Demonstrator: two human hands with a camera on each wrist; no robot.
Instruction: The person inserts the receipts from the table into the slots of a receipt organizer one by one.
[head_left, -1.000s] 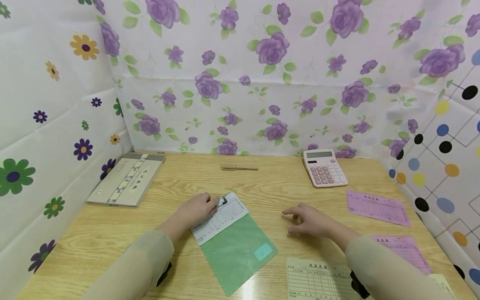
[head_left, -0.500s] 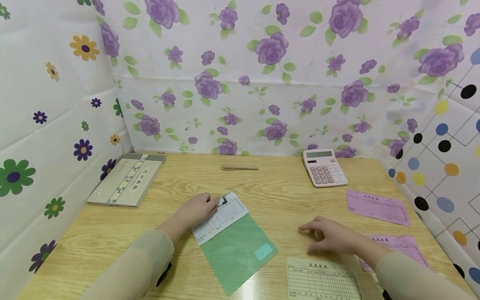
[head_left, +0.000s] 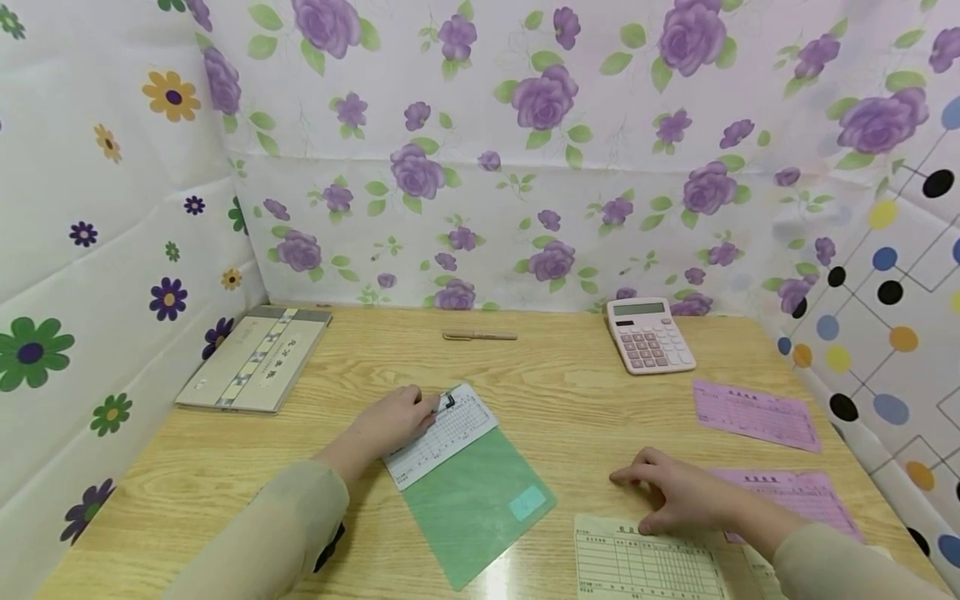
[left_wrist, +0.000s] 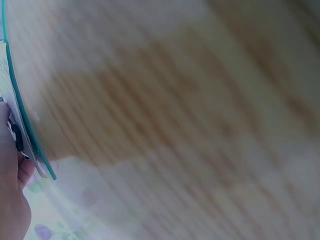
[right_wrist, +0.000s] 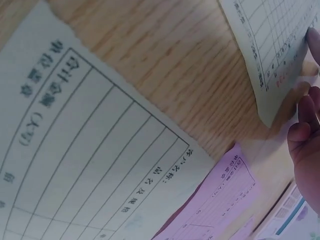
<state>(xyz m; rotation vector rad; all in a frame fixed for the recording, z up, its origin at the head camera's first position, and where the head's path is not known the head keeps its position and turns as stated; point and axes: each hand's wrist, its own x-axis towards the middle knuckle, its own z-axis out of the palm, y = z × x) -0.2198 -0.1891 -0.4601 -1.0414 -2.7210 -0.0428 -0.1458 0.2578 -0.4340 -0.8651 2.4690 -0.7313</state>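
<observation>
Yellow slip (head_left: 637,567) lies unlifted; I see the right hand (head_left: 681,493) reach its edge, fingers apart. Left hand (head_left: 393,423) grips the white slip (head_left: 442,446).

Table (head_left: 558,383), free room: broad bare stretch between green folder (head_left: 474,504) and calculator (head_left: 651,337); lane between book (head_left: 255,360) and left hand (head_left: 396,421); narrow gap between folder and yellow slip (head_left: 630,567). Obstacles: left hand gripping folder's far end, left sleeve (head_left: 270,529) across near left; right hand (head_left: 675,493) at slip's far edge, right sleeve (head_left: 840,567) across near right; pen (head_left: 480,336), far middle; floral cloth (head_left: 495,225) walling the back
</observation>
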